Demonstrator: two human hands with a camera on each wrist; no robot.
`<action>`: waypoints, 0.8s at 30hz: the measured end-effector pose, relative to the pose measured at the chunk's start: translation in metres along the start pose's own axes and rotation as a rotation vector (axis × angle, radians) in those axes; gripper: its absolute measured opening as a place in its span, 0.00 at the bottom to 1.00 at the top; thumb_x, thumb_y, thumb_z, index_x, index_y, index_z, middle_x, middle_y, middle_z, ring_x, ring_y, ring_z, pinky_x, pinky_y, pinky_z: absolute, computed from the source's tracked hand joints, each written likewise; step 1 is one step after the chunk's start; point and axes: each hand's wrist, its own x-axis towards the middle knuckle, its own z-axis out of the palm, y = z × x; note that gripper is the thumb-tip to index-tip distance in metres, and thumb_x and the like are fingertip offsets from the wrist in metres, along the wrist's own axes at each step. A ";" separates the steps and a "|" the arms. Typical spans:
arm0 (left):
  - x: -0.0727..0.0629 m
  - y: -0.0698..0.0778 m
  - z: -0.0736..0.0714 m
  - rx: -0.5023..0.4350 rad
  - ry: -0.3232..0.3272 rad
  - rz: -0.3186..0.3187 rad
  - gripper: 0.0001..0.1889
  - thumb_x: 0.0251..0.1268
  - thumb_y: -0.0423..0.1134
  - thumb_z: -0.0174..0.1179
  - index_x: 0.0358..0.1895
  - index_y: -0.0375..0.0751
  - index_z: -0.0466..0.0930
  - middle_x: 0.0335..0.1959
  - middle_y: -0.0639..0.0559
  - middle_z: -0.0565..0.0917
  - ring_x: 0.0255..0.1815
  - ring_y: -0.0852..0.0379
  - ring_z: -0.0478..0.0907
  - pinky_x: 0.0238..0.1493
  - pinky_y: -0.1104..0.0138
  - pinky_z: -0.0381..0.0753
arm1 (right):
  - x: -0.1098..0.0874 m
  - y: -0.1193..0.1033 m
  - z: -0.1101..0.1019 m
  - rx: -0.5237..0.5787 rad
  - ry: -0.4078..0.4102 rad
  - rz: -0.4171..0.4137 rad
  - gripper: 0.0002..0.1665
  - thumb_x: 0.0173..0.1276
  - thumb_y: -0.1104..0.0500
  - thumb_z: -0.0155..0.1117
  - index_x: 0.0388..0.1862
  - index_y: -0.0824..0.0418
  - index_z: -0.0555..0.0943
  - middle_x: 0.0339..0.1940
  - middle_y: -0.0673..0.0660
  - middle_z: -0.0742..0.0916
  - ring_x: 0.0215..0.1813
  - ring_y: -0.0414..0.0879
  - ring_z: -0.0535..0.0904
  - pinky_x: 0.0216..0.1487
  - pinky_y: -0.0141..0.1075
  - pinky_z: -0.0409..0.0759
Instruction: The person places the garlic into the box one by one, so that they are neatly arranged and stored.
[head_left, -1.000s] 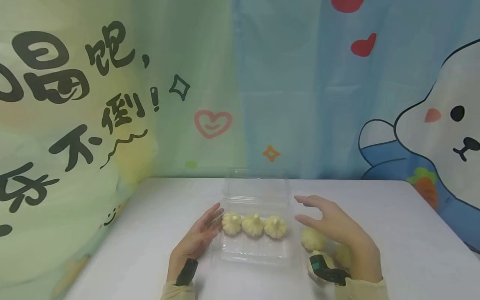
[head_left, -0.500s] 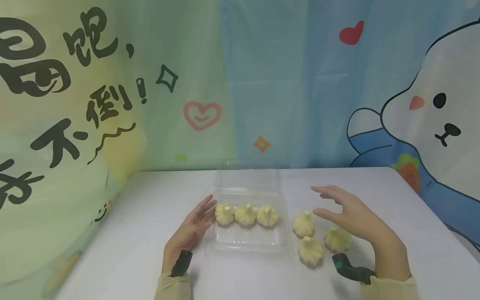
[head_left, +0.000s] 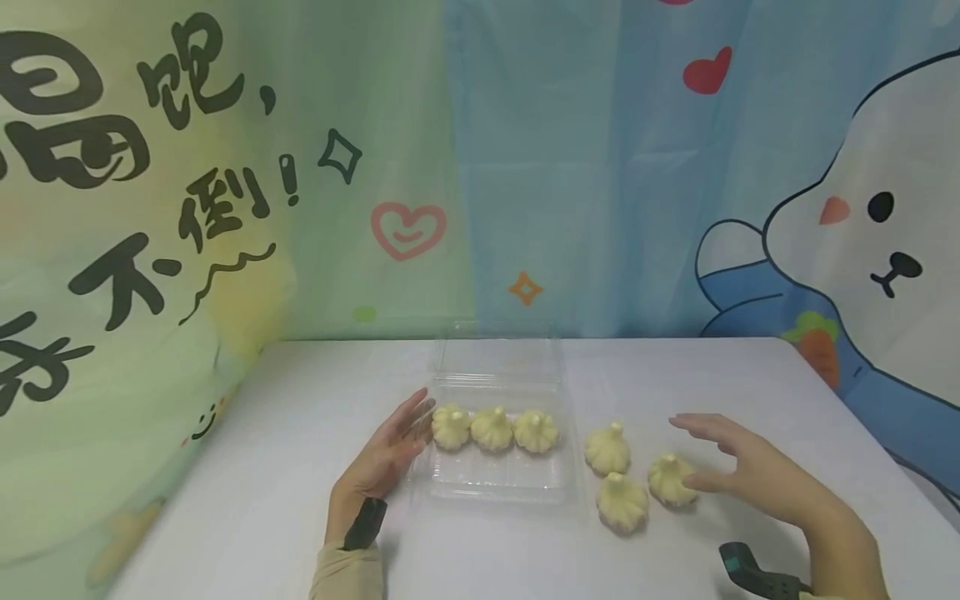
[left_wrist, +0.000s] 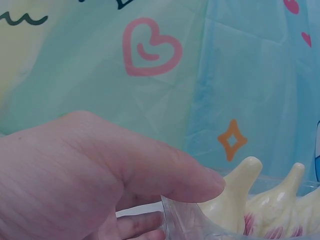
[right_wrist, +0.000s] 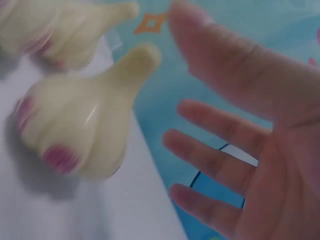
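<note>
A clear plastic clamshell box (head_left: 498, 485) stands with its lid raised at the back. Across its rear part sit three garlic bulbs (head_left: 492, 430) in a row. My left hand (head_left: 381, 457) rests against the box's left side, fingers fairly straight; in the left wrist view its thumb (left_wrist: 192, 186) lies by the rim beside a bulb. Right of the box are three loose bulbs: a rear one (head_left: 607, 450), a front one (head_left: 622, 503) and a right one (head_left: 670, 481). My right hand (head_left: 772, 471) hovers just right of that last bulb, fingers spread, holding nothing.
Everything stands on a white table (head_left: 525, 558). Behind it hangs a printed cloth (head_left: 555, 192) with hearts, dark lettering and a white cartoon animal. A dark wrist strap (head_left: 761, 571) shows on the right wrist and another (head_left: 365, 523) on the left.
My right hand has moved rightward, from beside the box to the right of the loose bulbs, and has dropped lower over the last half second. The left hand stays at the box.
</note>
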 end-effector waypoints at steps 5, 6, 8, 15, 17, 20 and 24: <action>-0.001 0.001 0.001 -0.005 0.003 -0.003 0.42 0.63 0.22 0.50 0.76 0.40 0.38 0.77 0.37 0.42 0.78 0.41 0.42 0.70 0.73 0.61 | 0.000 0.014 0.006 0.020 -0.088 0.070 0.51 0.53 0.39 0.69 0.72 0.57 0.62 0.70 0.72 0.64 0.64 0.76 0.65 0.50 0.65 0.76; -0.001 0.001 0.001 -0.005 0.000 -0.001 0.42 0.63 0.22 0.50 0.76 0.40 0.38 0.77 0.36 0.42 0.78 0.40 0.41 0.71 0.73 0.61 | 0.001 0.016 0.007 0.026 -0.097 0.080 0.52 0.53 0.39 0.69 0.72 0.58 0.61 0.70 0.72 0.64 0.63 0.76 0.65 0.50 0.65 0.76; -0.001 0.001 0.001 -0.006 0.000 -0.004 0.42 0.63 0.22 0.50 0.76 0.40 0.38 0.77 0.36 0.42 0.78 0.41 0.41 0.71 0.72 0.60 | 0.002 0.019 0.008 0.048 -0.111 0.091 0.53 0.52 0.40 0.70 0.73 0.58 0.60 0.70 0.72 0.65 0.64 0.75 0.65 0.50 0.65 0.76; 0.000 0.001 0.000 -0.023 -0.029 0.026 0.42 0.62 0.22 0.51 0.76 0.37 0.37 0.77 0.34 0.40 0.77 0.38 0.39 0.73 0.68 0.59 | 0.006 0.025 0.014 0.113 -0.149 0.078 0.52 0.50 0.42 0.72 0.71 0.59 0.63 0.70 0.71 0.67 0.65 0.71 0.68 0.54 0.63 0.75; 0.000 0.002 0.001 -0.022 -0.027 0.023 0.42 0.62 0.22 0.51 0.76 0.37 0.37 0.77 0.35 0.40 0.77 0.38 0.39 0.74 0.66 0.57 | 0.006 0.026 0.015 0.112 -0.149 0.068 0.51 0.51 0.42 0.72 0.70 0.59 0.65 0.69 0.71 0.69 0.64 0.71 0.69 0.53 0.62 0.77; 0.000 0.002 0.002 -0.012 -0.020 0.017 0.42 0.62 0.22 0.50 0.76 0.38 0.37 0.77 0.35 0.41 0.78 0.39 0.40 0.75 0.63 0.54 | 0.007 0.026 0.016 0.093 -0.139 0.072 0.49 0.50 0.42 0.72 0.68 0.60 0.68 0.67 0.70 0.71 0.63 0.70 0.69 0.54 0.62 0.76; -0.001 0.001 0.000 -0.005 -0.011 0.018 0.41 0.62 0.21 0.49 0.76 0.37 0.38 0.77 0.35 0.42 0.78 0.39 0.40 0.75 0.63 0.54 | 0.009 0.026 0.018 0.068 -0.130 0.068 0.47 0.49 0.42 0.73 0.65 0.62 0.70 0.65 0.70 0.73 0.63 0.70 0.70 0.56 0.62 0.75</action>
